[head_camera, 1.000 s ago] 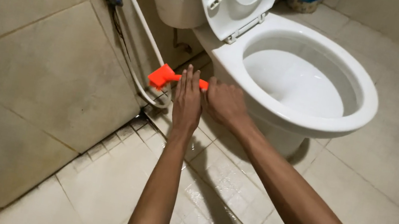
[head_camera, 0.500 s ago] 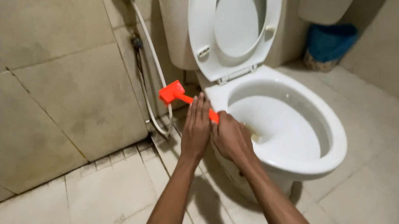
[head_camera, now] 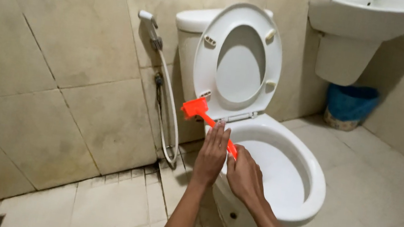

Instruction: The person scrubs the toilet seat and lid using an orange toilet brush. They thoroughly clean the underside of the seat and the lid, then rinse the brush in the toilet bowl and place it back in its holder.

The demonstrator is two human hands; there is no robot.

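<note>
From the head camera we look down at our two bare arms reaching toward a white toilet [head_camera: 302, 203] whose seat and lid [head_camera: 237, 61] stand raised against the tank. Between our hands runs an orange plastic tool [head_camera: 201, 112], probably a brush or scraper handle; its flat wide end sticks up and to the left, past our fingertips, in front of the lower edge of the raised seat. The rest of the handle slants down to the right and passes behind our left hand [head_camera: 212, 155], which lies flat with the fingers straight and together, pressed against the tool rather than wrapped round it. A short orange stretch shows again between the two hands, just above the near rim of the bowl. Our right hand [head_camera: 245, 175] sits just beside the left, over the rim, with its fingers curled around the lower part of the handle; we cannot see how firmly they close, since the back of the hand hides them.

To the left of the toilet a white bidet sprayer [head_camera: 149, 20] hangs on the tiled wall [head_camera: 43, 74], its hose [head_camera: 170, 119] looping down to the floor. At upper right a white washbasin [head_camera: 366, 15] juts from the wall, with a blue bin [head_camera: 350, 103] under it.
</note>
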